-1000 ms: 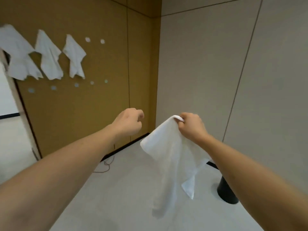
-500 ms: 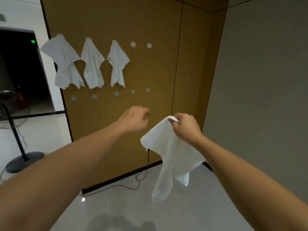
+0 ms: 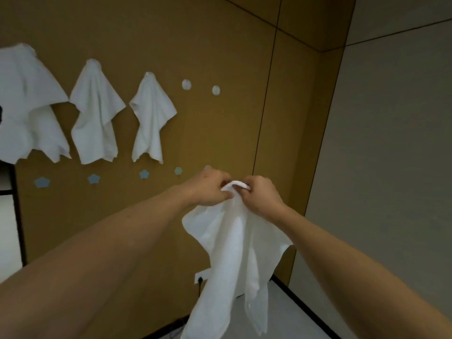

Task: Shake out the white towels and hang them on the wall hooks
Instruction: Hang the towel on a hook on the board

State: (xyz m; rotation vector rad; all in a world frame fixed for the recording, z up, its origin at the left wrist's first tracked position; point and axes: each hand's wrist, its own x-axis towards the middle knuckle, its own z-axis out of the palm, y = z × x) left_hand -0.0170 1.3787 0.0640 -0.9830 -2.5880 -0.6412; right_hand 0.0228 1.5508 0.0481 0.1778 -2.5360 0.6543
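Note:
A white towel (image 3: 234, 253) hangs down in front of me, bunched at its top. My left hand (image 3: 210, 188) and my right hand (image 3: 260, 194) both pinch that bunched top edge, close together. On the brown wall three white towels hang from hooks: one at the far left (image 3: 27, 104), one beside it (image 3: 94, 113), a third (image 3: 151, 118) to the right. Two bare white round hooks (image 3: 186, 84) (image 3: 216, 90) follow in the same row, above and slightly left of my hands.
A lower row of pale blue star-shaped hooks (image 3: 144, 174) runs along the wall under the towels. A wall socket (image 3: 200, 277) with a dark cable sits low behind the held towel. The grey side wall (image 3: 391, 167) meets the brown wall at the right corner.
I have come closer to the brown wall. My left hand, empty before, has moved right and now pinches the towel's top beside my right hand.

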